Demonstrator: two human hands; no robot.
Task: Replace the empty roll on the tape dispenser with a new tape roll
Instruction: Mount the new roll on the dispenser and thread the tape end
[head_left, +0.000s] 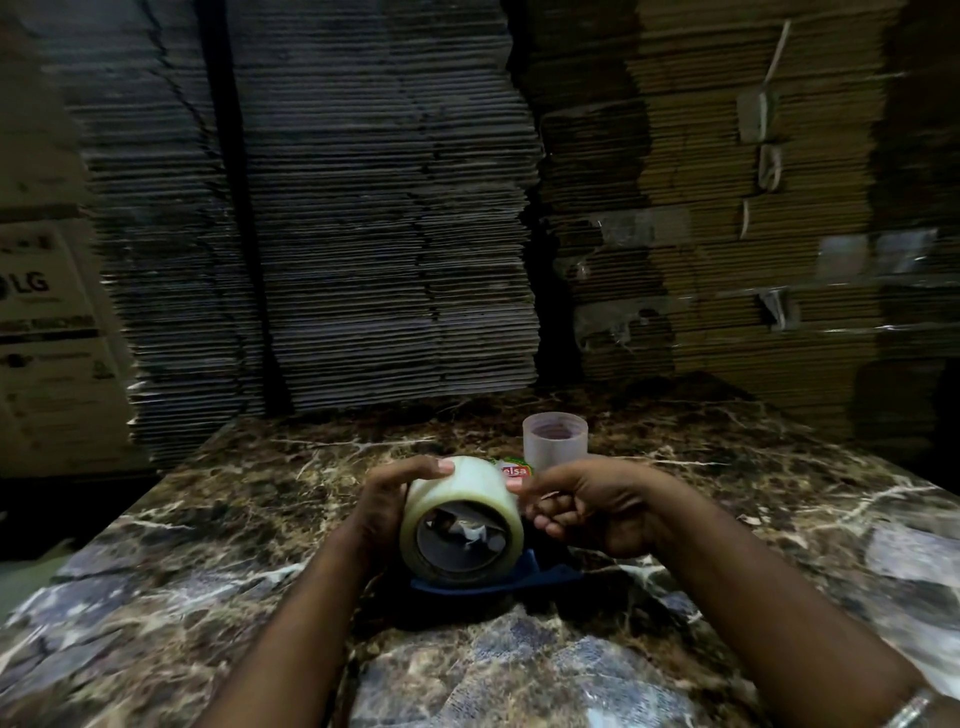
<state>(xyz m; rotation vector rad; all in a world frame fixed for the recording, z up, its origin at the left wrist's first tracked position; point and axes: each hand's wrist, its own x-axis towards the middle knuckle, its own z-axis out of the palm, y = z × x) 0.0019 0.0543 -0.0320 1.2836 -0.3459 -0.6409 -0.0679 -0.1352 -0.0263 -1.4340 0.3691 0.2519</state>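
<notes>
A full roll of clear tape (457, 491) is held on its side at the table's middle, its hollow core facing me. My left hand (387, 506) wraps around its left side, thumb on top. My right hand (587, 504) touches the roll's right edge with pinched fingertips; I cannot tell whether they hold the tape's end. Under the roll lies the blue tape dispenser (540, 574), mostly hidden. Just behind stands the empty translucent core (555, 439), upright on the table. A red and green label (516, 469) peeks out behind the roll.
The work surface is a dark marble-patterned table (260, 545). Tall stacks of flattened cardboard (363, 208) rise right behind it. White printed boxes (47, 322) stand at the left. A bracelet shows on my right wrist (906, 709).
</notes>
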